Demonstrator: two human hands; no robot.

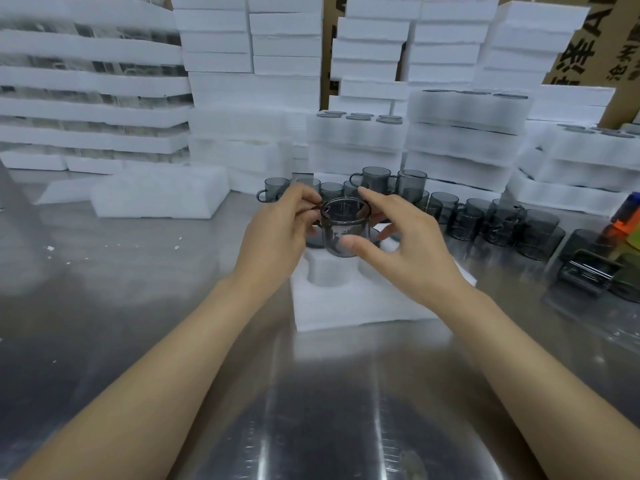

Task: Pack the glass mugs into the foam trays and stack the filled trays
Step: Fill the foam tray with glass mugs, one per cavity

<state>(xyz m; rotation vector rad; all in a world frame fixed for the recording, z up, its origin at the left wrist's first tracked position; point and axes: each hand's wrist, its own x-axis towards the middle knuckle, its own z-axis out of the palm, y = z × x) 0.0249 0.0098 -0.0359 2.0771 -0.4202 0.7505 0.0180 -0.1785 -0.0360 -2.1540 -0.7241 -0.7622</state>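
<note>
A smoky grey glass mug (pixel 341 225) is held upright just above a white foam tray (pixel 349 303) lying on the steel table. My left hand (pixel 277 233) pinches the mug by its handle side. My right hand (pixel 405 244) grips the mug's body, thumb on the near wall and forefinger at the rim. The tray shows an empty round pocket (pixel 325 271) below the mug, and dark mug bases show in the pockets behind. Several more grey mugs (pixel 467 216) stand in a loose row behind the tray.
Stacks of filled foam trays (pixel 464 133) rise behind the mugs, with taller foam stacks (pixel 249 46) and cardboard boxes (pixel 588 39) beyond. A loose foam block (pixel 156 195) lies at the left. A dark metal tool (pixel 585 271) and an orange object (pixel 620 223) sit at the right.
</note>
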